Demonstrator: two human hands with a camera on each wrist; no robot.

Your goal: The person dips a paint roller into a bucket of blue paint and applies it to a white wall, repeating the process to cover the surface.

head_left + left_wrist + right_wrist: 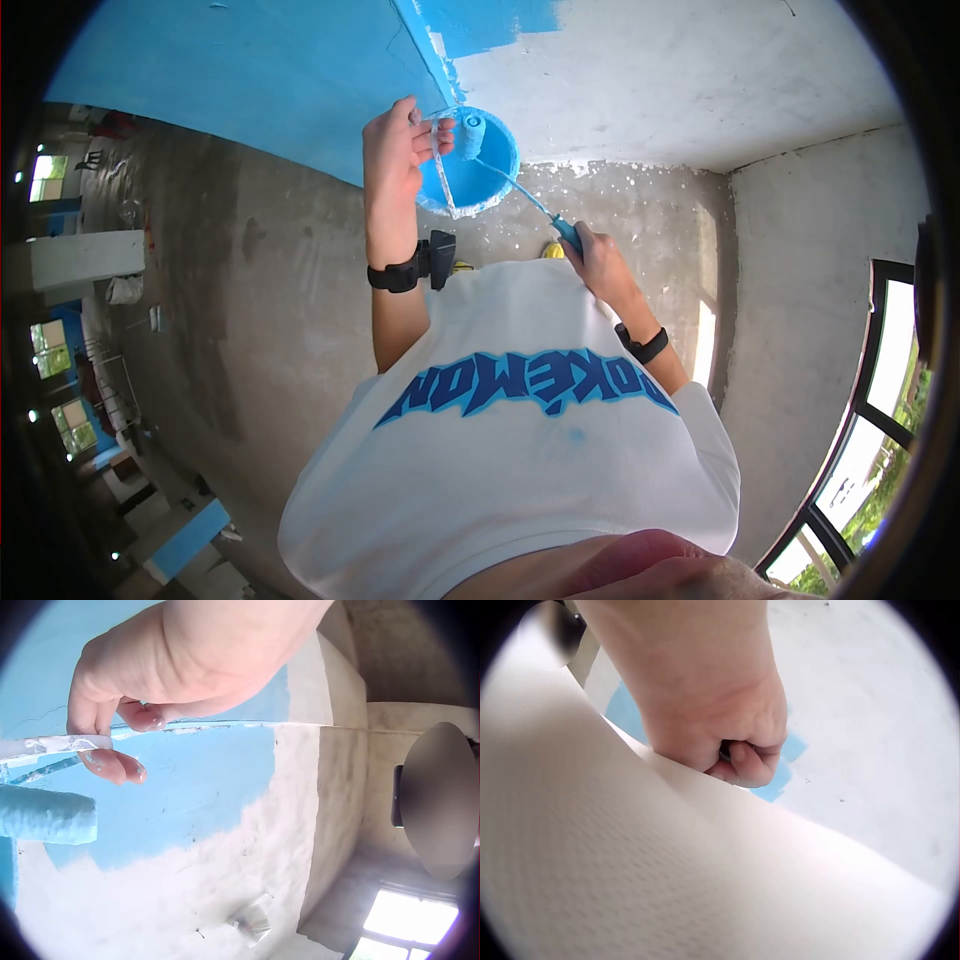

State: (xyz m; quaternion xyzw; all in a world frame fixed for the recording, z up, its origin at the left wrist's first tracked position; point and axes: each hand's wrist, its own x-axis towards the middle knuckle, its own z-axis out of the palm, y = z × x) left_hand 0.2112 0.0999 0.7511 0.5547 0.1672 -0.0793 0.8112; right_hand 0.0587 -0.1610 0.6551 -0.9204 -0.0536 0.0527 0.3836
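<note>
A round bucket (492, 190), blue with paint inside, hangs or stands by the painted wall; which, I cannot tell. My left hand (392, 155) grips its pale, paint-smeared handle (443, 172). In the left wrist view the fingers of that hand (150, 667) curl round the handle (56, 746), with paint specks on the fingertips. My right hand (602, 268) is closed round the blue grip of a paint roller (474, 138), whose blue-coated head is over the bucket's opening. The right wrist view shows the right hand (724, 727) curled, its grip mostly hidden by shirt and fingers.
The wall has blue paint (250, 80) on one part and bare whitish plaster (660, 90) on another. Paint spots dot the grey floor (270, 260). Windows (870, 400) are at the right; a pale block (88, 260) and other items lie far left.
</note>
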